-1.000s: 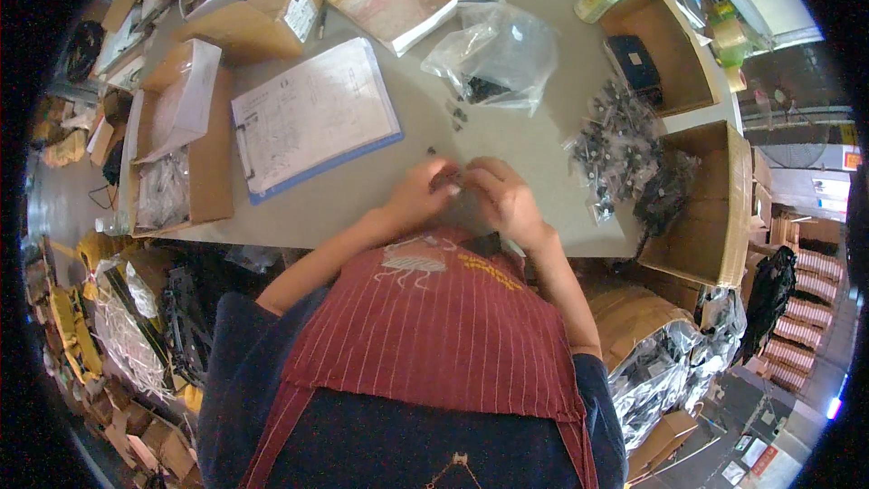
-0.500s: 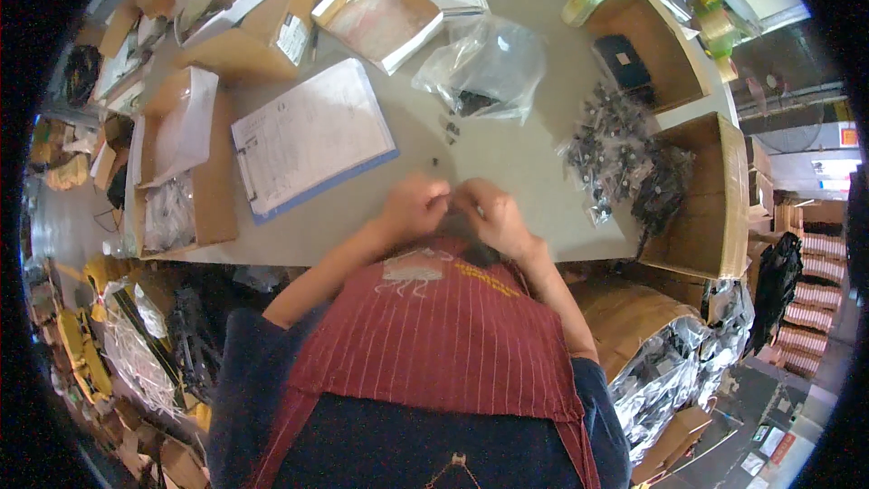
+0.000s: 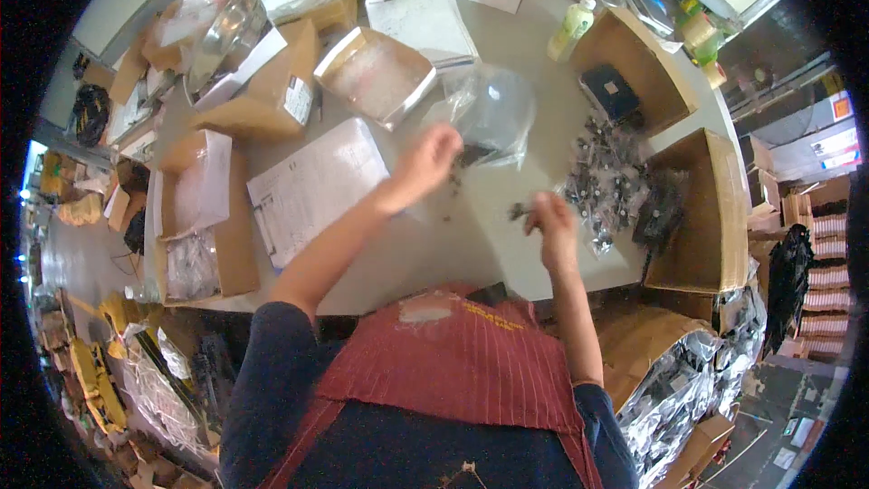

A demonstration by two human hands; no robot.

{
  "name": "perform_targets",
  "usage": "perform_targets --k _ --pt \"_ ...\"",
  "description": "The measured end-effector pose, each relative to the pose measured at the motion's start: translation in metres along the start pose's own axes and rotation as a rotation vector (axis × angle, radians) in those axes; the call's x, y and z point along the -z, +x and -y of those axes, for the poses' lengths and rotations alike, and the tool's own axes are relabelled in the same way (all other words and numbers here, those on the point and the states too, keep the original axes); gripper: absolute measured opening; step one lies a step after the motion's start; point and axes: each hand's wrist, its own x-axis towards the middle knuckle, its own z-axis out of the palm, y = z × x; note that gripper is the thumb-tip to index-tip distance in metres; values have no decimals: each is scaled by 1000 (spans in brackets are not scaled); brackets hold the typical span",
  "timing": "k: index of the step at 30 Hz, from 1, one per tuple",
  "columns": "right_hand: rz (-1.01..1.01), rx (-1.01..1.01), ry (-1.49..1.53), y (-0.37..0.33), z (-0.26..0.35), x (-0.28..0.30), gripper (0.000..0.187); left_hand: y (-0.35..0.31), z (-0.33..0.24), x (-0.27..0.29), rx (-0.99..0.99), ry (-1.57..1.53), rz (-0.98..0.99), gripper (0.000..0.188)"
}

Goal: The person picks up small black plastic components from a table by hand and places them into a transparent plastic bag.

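My left hand [image 3: 427, 163] is stretched over the grey table, close to a clear plastic bag [image 3: 505, 113] with small black parts at its mouth. Motion smears its fingers, so whether it grips anything does not show. A few loose black bits [image 3: 455, 183] lie beside that hand. To the right, my right hand [image 3: 556, 222] is closed in a pinch on a small dark part [image 3: 519, 212], too blurred to name more exactly. Just beyond it spreads a pile of small black parts in clear wrapping [image 3: 605, 172].
Open cardboard boxes [image 3: 701, 213] stand along the right edge, with a green-labelled bottle [image 3: 572, 29] behind. On the left lie a clipboard with papers [image 3: 321, 186] and a box of plastic bags [image 3: 240, 244]. A shallow open box [image 3: 376, 77] sits at the back.
My hands were together near the table's front edge. They have moved apart: the left forward to the plastic bag, the right rightward with the small dark part. The view has shifted slightly.
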Motion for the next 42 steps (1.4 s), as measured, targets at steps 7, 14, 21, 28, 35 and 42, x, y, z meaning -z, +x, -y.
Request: perform_targets --k 7,14,21,28,35,42 --pt "-290 234 122 -20 19 17 19 119 121 82 11 1046 -194 31" --pt "-182 0 6 -29 -16 21 18 123 95 106 553 229 -38 21" --pt "-54 59 -106 4 -11 -10 19 94 81 121 319 -230 -284 25" --pt "220 353 -437 18 14 -95 36 -25 -42 58 558 -786 -51 24" --pt "499 262 -618 5 -27 -96 14 -120 -28 36 590 -402 126 24" --pt "216 735 -1143 74 -49 -91 40 -153 -3 37 426 237 137 26"
